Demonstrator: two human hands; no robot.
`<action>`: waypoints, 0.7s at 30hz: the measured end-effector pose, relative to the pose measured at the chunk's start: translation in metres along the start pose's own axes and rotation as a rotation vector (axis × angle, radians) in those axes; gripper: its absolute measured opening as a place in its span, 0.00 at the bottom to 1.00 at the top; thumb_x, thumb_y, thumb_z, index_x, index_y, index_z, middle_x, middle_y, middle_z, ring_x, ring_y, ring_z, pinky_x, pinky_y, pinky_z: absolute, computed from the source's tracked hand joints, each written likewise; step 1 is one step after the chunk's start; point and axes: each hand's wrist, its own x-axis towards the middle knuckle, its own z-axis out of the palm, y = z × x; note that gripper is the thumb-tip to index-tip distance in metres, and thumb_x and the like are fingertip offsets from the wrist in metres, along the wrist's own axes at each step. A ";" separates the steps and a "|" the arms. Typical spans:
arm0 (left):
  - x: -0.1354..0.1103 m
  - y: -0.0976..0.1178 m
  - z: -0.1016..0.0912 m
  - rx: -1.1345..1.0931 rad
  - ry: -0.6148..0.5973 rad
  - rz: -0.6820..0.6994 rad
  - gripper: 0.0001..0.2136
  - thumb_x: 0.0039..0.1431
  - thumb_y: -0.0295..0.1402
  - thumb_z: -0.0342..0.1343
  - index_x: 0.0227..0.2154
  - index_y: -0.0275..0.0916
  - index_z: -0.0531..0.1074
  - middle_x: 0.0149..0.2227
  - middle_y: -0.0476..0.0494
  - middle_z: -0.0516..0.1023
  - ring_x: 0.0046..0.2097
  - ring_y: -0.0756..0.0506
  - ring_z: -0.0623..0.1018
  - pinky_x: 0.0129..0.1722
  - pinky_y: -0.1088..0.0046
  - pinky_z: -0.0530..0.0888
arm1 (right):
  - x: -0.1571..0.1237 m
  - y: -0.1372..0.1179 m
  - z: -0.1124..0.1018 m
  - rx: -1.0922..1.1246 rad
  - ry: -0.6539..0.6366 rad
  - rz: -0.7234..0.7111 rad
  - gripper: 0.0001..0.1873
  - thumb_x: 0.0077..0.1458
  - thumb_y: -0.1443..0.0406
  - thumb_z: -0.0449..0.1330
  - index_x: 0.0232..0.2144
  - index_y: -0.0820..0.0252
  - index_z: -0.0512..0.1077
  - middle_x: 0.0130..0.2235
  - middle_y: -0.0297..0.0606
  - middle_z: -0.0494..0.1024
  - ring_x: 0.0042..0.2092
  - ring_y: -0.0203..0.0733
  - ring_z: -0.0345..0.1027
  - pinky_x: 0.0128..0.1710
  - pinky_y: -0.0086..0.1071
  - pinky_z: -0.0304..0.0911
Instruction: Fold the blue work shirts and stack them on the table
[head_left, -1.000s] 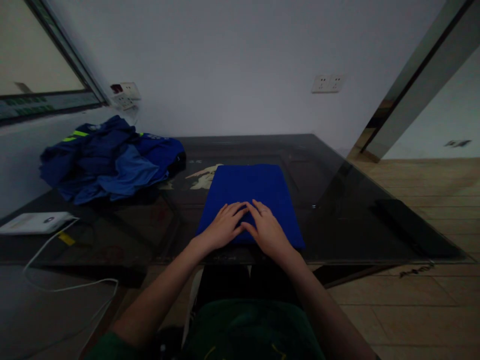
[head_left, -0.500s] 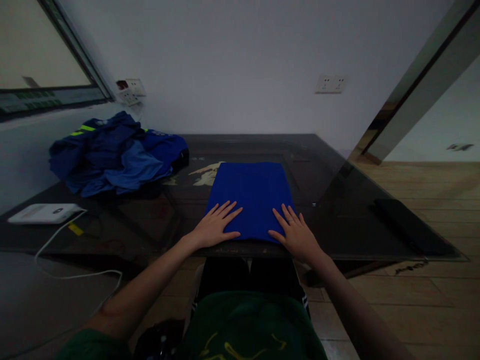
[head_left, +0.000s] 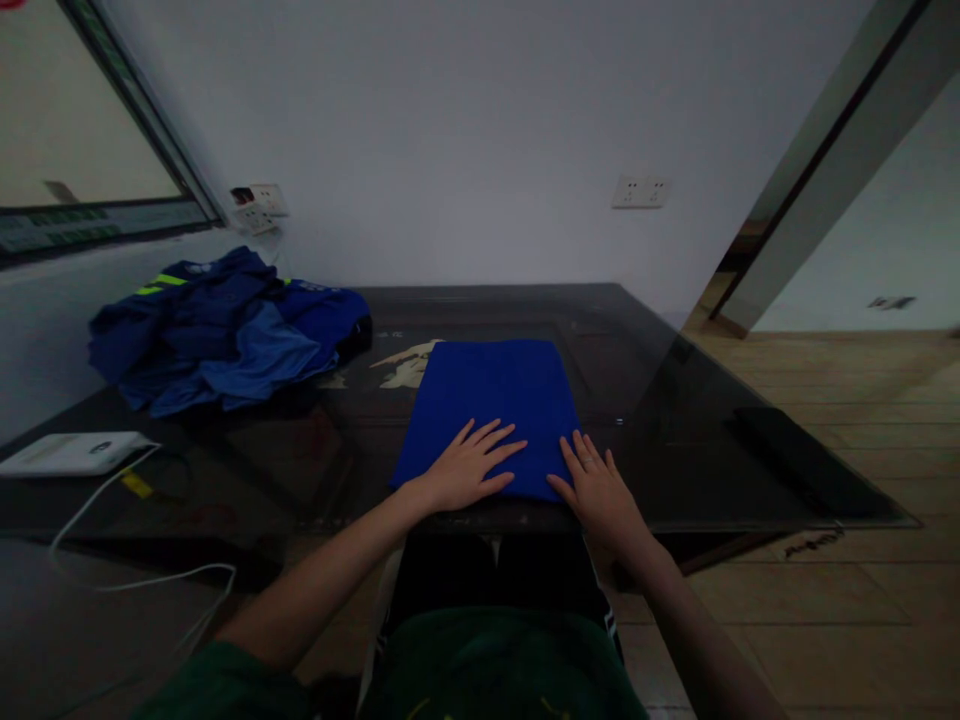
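Left hand [head_left: 476, 470] is laid flat on the blue cloth [head_left: 491, 385], fingers spread; nothing is gripped. Right hand [head_left: 600, 495], ring worn, is also opened out, its thumb and nearest fingertips at the cloth's right border, nothing held. The cloth is spread flat under and ahead of the hands on the dark table [head_left: 675, 455], its near border close to the table edge.

Risks, as judged: the top layer could be dragged askew or wrinkled if the left palm is pushed sideways while the right border is only lightly held. The near border could be pulled over the table edge if both hands are drawn back. Further left of the left hand, the white cable [head_left: 142, 582] hangs below table level; if it were snagged by an arm, the white device [head_left: 75, 453] could be tugged.

Hard to make out: cloth under the palms is covered; layers and garment type cannot be told. Pressure cannot be judged. In the clothes pile [head_left: 225, 335], beyond and left of the left hand, separate pieces are tangled together. The black item [head_left: 810, 460], well right of the right hand, is too dark to be identified. The device is cut off at the frame's left side.
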 end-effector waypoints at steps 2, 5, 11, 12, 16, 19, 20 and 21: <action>-0.008 -0.006 0.000 0.002 -0.013 0.004 0.26 0.66 0.49 0.39 0.66 0.54 0.48 0.69 0.49 0.46 0.69 0.42 0.46 0.66 0.53 0.45 | 0.000 -0.001 0.000 -0.011 0.002 0.003 0.36 0.64 0.49 0.42 0.64 0.69 0.55 0.66 0.54 0.51 0.68 0.55 0.42 0.63 0.55 0.43; -0.020 -0.014 -0.001 0.003 -0.028 -0.026 0.28 0.65 0.51 0.41 0.66 0.54 0.46 0.69 0.48 0.45 0.69 0.41 0.46 0.66 0.53 0.46 | -0.001 -0.003 -0.001 -0.008 -0.008 0.005 0.36 0.64 0.49 0.41 0.64 0.69 0.55 0.66 0.54 0.50 0.67 0.55 0.43 0.63 0.55 0.42; -0.026 -0.030 -0.008 -0.105 -0.049 -0.045 0.30 0.63 0.53 0.44 0.65 0.53 0.49 0.69 0.46 0.47 0.69 0.41 0.48 0.65 0.52 0.47 | 0.003 0.004 -0.015 0.053 -0.076 0.013 0.37 0.62 0.48 0.43 0.63 0.67 0.58 0.66 0.54 0.53 0.67 0.57 0.42 0.62 0.59 0.43; -0.022 -0.037 -0.011 -0.141 -0.056 -0.053 0.29 0.63 0.52 0.44 0.65 0.52 0.52 0.69 0.45 0.49 0.69 0.41 0.49 0.65 0.54 0.49 | 0.009 0.005 -0.021 0.060 -0.085 0.011 0.36 0.62 0.48 0.44 0.62 0.66 0.60 0.65 0.54 0.55 0.67 0.58 0.42 0.61 0.60 0.44; 0.014 -0.078 -0.024 -0.137 0.043 -0.195 0.24 0.65 0.45 0.45 0.60 0.41 0.62 0.67 0.38 0.55 0.68 0.41 0.53 0.64 0.57 0.53 | 0.067 -0.003 -0.041 0.124 -0.029 -0.034 0.34 0.63 0.51 0.45 0.63 0.68 0.59 0.64 0.54 0.58 0.67 0.55 0.45 0.62 0.53 0.47; 0.053 -0.113 -0.023 -0.052 0.129 -0.370 0.24 0.66 0.42 0.44 0.61 0.38 0.61 0.66 0.35 0.55 0.68 0.37 0.52 0.64 0.51 0.51 | 0.131 -0.019 -0.037 0.189 -0.055 0.001 0.37 0.64 0.53 0.46 0.65 0.74 0.50 0.66 0.58 0.52 0.68 0.54 0.42 0.63 0.47 0.48; 0.064 -0.124 -0.021 -0.038 0.146 -0.417 0.24 0.66 0.42 0.43 0.62 0.38 0.59 0.66 0.34 0.55 0.68 0.36 0.52 0.63 0.50 0.51 | 0.150 -0.022 -0.031 0.197 -0.073 0.035 0.38 0.64 0.52 0.45 0.66 0.75 0.48 0.66 0.59 0.50 0.68 0.55 0.41 0.63 0.47 0.47; 0.072 -0.134 -0.018 -0.031 0.156 -0.453 0.25 0.66 0.43 0.42 0.63 0.38 0.58 0.66 0.34 0.54 0.67 0.36 0.52 0.63 0.50 0.51 | 0.167 -0.023 -0.025 0.196 -0.085 0.068 0.38 0.64 0.52 0.45 0.66 0.74 0.48 0.67 0.59 0.49 0.68 0.56 0.39 0.63 0.48 0.45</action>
